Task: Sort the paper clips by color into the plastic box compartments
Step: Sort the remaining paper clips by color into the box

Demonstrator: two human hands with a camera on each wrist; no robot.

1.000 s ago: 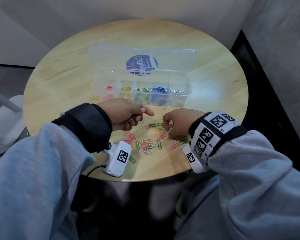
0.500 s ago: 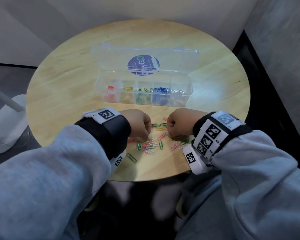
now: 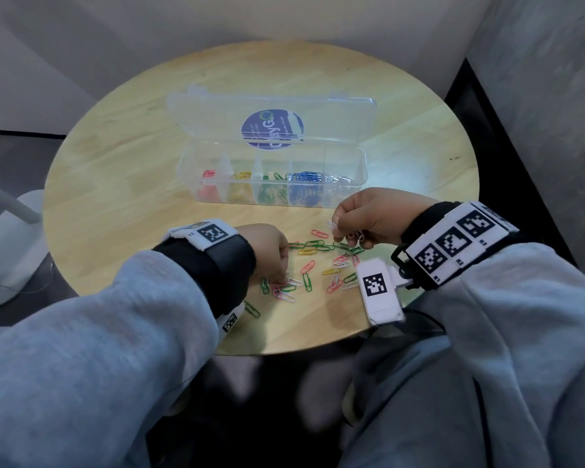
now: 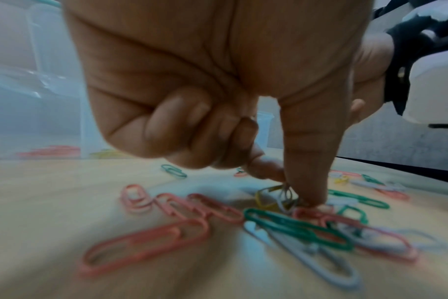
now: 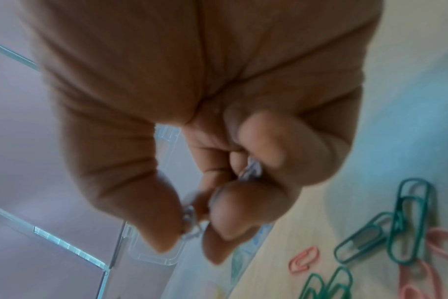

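A clear plastic box stands open on the round table, its compartments holding red, yellow, green, blue and white clips from left to right. Loose coloured paper clips lie in front of it. My left hand reaches down into the pile's left side. In the left wrist view my left hand pinches a yellow and a grey clip against the table. My right hand hovers above the pile, pinching a white clip. In the right wrist view my right hand holds white clips.
The box's lid with a round blue sticker lies open behind the compartments. A white stand sits left of the table. A wall runs behind, and dark floor lies to the right. The table's near edge is just below my wrists.
My left hand turned palm down and dropped onto the left of the pile. My right hand lifted off the pile with a white clip, toward the box.
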